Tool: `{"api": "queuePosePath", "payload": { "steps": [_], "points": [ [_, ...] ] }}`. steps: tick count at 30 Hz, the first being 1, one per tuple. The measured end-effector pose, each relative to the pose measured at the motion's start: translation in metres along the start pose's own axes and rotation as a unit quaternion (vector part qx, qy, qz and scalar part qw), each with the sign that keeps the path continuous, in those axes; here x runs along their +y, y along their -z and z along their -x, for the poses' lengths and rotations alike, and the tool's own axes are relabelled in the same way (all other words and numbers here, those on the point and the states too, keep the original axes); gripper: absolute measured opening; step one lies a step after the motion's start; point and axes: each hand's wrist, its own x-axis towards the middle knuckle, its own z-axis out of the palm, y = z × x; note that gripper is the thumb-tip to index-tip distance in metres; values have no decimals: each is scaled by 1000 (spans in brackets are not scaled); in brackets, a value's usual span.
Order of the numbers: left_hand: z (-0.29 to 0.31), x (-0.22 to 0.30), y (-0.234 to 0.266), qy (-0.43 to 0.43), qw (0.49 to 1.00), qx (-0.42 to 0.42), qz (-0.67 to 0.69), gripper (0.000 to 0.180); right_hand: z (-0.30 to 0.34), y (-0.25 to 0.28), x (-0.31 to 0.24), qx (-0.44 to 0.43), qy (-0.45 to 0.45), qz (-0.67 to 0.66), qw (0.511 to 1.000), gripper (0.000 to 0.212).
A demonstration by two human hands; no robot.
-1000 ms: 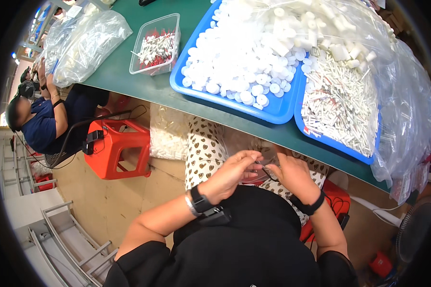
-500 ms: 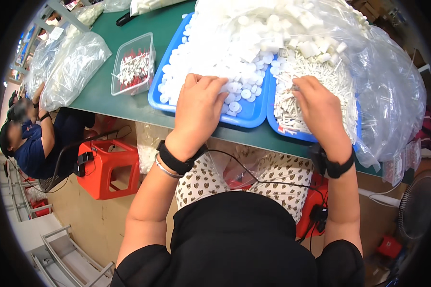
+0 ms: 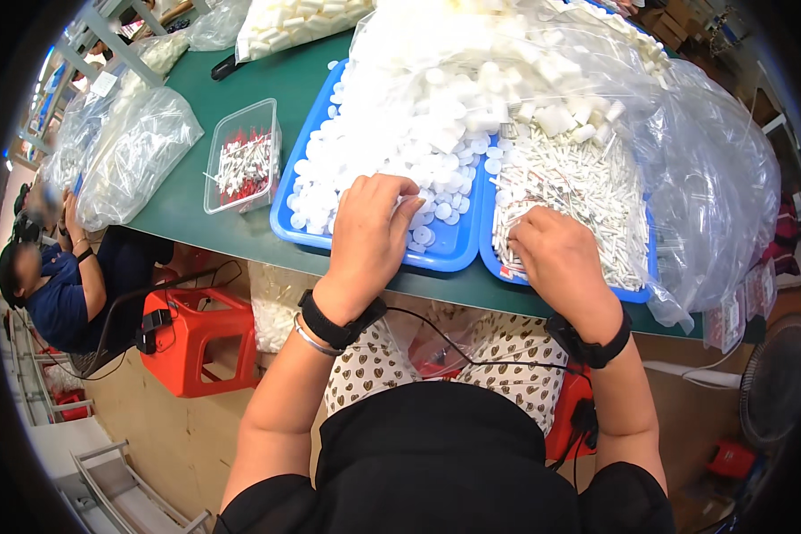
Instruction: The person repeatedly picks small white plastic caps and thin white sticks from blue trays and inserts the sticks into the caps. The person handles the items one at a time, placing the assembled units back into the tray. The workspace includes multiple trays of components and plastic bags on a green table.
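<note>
My left hand [image 3: 370, 233] hangs over the near side of a blue tray [image 3: 443, 259] heaped with small translucent white discs [image 3: 447, 212]. Its thumb and forefinger are pinched together; whatever lies between them is too small to make out. At the near left corner of a second blue tray [image 3: 652, 259], my right hand [image 3: 561, 258] reaches down to a pile of thin white rods [image 3: 607, 198]. Those fingers are bent and closed at the tips, and the back of the hand hides what they grip. Both wrists wear black bands.
A clear plastic box [image 3: 209, 198] of white and red pieces stands left of the trays on the green table [image 3: 173, 233]. White blocks [image 3: 556, 118] in plastic lie behind. A large clear bag [image 3: 716, 169] bulges at the right. Another person [image 3: 58, 280] sits at the left.
My right hand has moved nearer and left, from mid-tray to the near left corner of the rods. My left hand stays over the discs, slightly nearer. The whole view has shifted a little.
</note>
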Motion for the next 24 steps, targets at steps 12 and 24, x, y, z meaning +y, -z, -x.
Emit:
{"api": "queuePosePath", "payload": {
  "steps": [12,24],
  "points": [
    [71,55,-10,427,506,-103,742,30,27,14,-30,68,-80,-198,975,19],
    [95,60,-20,504,402,-72,761,41,52,6,-56,58,0,-187,981,16]
  ]
}}
